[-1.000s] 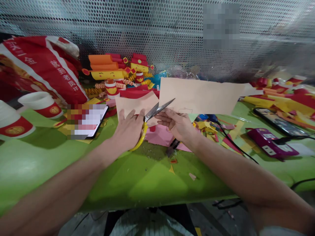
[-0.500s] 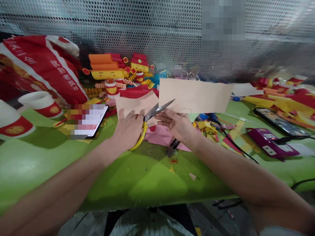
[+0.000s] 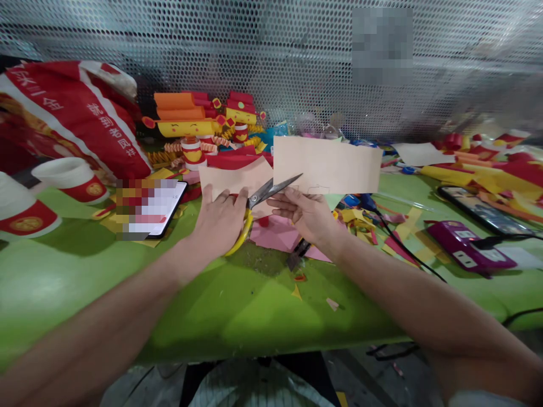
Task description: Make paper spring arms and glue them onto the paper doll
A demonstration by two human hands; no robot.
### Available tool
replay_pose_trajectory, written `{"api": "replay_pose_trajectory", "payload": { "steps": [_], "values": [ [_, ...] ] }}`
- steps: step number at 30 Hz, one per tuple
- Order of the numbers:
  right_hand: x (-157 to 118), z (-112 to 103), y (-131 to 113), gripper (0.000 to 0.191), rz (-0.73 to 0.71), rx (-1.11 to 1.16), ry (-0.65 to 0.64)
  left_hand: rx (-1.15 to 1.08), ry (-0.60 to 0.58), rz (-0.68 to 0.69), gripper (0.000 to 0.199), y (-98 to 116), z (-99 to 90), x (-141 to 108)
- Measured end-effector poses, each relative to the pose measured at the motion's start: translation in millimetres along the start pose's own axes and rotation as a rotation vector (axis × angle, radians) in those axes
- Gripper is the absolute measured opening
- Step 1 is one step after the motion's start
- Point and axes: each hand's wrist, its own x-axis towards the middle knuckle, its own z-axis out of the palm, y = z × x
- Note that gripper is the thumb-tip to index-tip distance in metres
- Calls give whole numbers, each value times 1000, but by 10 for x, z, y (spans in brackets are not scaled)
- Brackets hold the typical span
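Note:
My left hand (image 3: 223,223) is closed around scissors (image 3: 257,199) with yellow handles, its fingertips over a pale peach paper piece (image 3: 237,178). The metal blades point up to the right, slightly apart, and pass in front of a larger peach sheet (image 3: 335,164). My right hand (image 3: 309,217) pinches that sheet at its lower edge, holding it raised. Faint pencil outlines show near the bottom of the sheet. Below the hands lie pink paper (image 3: 275,233) and a dark cutter-like tool (image 3: 299,254), partly under my right wrist.
Paper cups (image 3: 70,180) and a phone (image 3: 163,212) stand and lie at left, by a red bag (image 3: 76,113). Paper figures (image 3: 186,121) are behind. Paper scraps, a purple power socket (image 3: 470,249), its cable and another phone (image 3: 483,209) are at right on the green table (image 3: 263,316).
The larger peach sheet has turned slightly, its right edge now further left. The scissor tips have dipped a little; both hands stay almost in place.

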Motion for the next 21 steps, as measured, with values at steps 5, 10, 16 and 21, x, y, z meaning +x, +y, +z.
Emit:
{"api": "replay_pose_trajectory", "payload": {
  "steps": [5,10,16,21],
  "values": [
    [-4,3,-16,20,15,26,-14,14,15,-5,46,3,-15,11],
    [-1,-1,-12,19,6,29,-22,-20,21,-19,45,8,-12,16],
    [9,-14,-2,21,-16,7,-28,7,19,-10,46,2,-4,14],
    [9,-16,-1,23,-21,-9,-27,57,16,1,46,-3,-23,20]
  ]
}}
